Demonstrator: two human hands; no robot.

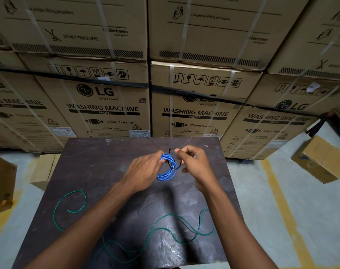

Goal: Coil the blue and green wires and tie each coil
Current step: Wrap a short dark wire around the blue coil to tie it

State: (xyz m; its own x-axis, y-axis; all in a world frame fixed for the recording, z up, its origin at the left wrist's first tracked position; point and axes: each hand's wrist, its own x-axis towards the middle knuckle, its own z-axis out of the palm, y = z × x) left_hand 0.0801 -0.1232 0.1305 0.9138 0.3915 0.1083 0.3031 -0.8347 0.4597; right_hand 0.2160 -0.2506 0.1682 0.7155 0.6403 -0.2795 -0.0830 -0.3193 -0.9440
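Note:
The blue wire (166, 171) is wound into a small coil held just above the dark table (107, 167), near its middle. My left hand (144, 171) grips the coil's left side. A thin black tie (176, 164) loops around the coil's upper part, and my right hand (194, 164) pinches the tie's end on the coil's right side. The green wire (165, 228) lies loose and uncoiled across the near half of the table, curling at the left and passing under my forearms.
Stacked cardboard washing-machine boxes (107, 109) form a wall right behind the table. Smaller cartons sit on the floor at the left (2, 183), beside the table's left corner (45, 169), and at the right (320, 160). Yellow floor lines run on both sides.

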